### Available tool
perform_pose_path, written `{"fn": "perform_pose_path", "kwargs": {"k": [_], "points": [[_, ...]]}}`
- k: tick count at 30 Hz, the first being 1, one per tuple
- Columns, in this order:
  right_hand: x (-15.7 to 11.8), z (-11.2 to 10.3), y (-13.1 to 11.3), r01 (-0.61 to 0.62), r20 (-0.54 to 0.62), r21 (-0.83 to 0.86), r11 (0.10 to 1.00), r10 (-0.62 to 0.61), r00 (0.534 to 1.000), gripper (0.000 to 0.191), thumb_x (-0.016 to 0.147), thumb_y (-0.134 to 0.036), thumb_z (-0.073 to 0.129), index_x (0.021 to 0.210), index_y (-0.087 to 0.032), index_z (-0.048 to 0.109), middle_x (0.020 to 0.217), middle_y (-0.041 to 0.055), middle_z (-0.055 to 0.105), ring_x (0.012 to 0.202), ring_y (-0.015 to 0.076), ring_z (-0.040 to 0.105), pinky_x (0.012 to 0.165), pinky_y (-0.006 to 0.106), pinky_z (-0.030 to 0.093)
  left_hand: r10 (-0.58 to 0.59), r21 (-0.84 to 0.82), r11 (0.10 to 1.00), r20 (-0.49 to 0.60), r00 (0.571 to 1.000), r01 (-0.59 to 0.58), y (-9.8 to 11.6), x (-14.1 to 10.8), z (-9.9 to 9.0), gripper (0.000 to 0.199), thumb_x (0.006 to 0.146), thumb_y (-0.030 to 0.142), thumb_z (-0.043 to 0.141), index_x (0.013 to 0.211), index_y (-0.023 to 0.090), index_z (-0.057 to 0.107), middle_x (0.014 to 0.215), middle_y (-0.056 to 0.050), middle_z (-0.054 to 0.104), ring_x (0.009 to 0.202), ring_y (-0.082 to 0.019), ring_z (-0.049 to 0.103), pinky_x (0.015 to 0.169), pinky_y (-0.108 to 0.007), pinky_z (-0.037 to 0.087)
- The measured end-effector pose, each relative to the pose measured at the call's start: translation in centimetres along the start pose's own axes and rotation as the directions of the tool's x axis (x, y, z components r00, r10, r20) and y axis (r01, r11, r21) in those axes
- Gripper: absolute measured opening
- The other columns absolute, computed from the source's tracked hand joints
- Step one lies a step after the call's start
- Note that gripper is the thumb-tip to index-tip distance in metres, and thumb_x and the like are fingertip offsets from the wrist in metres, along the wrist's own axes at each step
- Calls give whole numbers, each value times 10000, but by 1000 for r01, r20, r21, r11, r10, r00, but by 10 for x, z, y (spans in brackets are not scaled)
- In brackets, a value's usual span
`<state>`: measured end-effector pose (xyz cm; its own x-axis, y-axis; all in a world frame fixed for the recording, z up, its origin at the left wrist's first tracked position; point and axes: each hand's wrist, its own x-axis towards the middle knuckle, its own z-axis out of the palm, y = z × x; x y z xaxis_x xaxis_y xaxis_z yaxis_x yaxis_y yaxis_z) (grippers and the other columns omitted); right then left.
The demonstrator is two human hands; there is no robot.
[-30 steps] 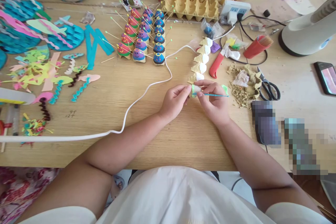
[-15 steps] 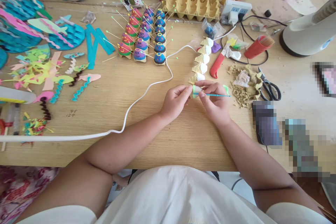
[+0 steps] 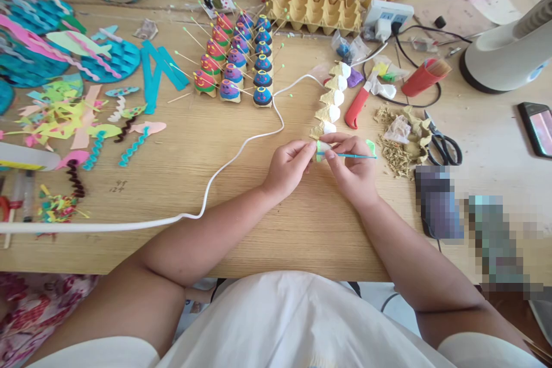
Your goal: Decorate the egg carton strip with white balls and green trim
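Note:
Both hands meet over the table just right of the middle. My left hand (image 3: 290,165) pinches a small egg-carton cup (image 3: 322,151) with a white surface and a light green band round it. In my right hand (image 3: 354,168) is a thin blue stick-like tool (image 3: 356,156), its free end pointing right. The right fingertips also rest against the cup. A bit of light green material (image 3: 370,147) shows behind the right fingers. Just beyond the hands runs a strip of egg-carton cups with white tops (image 3: 334,112); whether the held cup belongs to it is hidden by the fingers.
Painted egg-carton cups (image 3: 233,73) stand in three rows beyond my left hand. A white cable (image 3: 222,164) crosses the table. To the right lie a red-handled cutter (image 3: 356,108), black scissors (image 3: 448,149) and a phone (image 3: 537,129). Paper cutouts (image 3: 81,118) cover the left side.
The free end of the blue tool has shifted very slightly left. Both hands keep nearly the same place and grip.

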<state>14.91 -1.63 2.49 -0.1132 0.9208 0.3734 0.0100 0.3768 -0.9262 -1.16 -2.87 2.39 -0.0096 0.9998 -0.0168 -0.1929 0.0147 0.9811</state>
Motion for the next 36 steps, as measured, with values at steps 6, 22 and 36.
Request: {"fn": "perform_pose_path", "kwargs": {"k": [6, 22, 36], "points": [[0, 0, 1, -7, -5, -3, 1000, 7, 1000, 235, 911, -424, 798, 848, -276, 627, 1121, 42, 789, 1093, 240, 724, 1088, 501, 513, 9, 20, 1000, -8, 1000, -9, 1, -1, 0, 399, 934, 523, 723, 705, 196, 719, 623, 12, 580, 583, -102, 536, 560, -247, 422], [1, -1, 5, 59, -8, -67, 996, -60, 998, 215, 940, -386, 767, 867, -268, 603, 1105, 44, 792, 1068, 235, 740, 1027, 488, 545, 75, 69, 995, 22, 997, -76, -4, 0, -1, 446, 969, 543, 675, 702, 186, 685, 633, 12, 569, 593, -102, 548, 567, -246, 437], [0, -1, 5, 57, -9, -61, 997, -57, 998, 199, 954, -358, 753, 876, -266, 596, 1113, 44, 790, 1070, 230, 742, 1022, 484, 545, 105, 103, 989, 39, 994, -108, -4, 0, -3, 466, 994, 535, 641, 682, 188, 648, 636, 13, 554, 603, -106, 545, 603, -262, 434]]}}
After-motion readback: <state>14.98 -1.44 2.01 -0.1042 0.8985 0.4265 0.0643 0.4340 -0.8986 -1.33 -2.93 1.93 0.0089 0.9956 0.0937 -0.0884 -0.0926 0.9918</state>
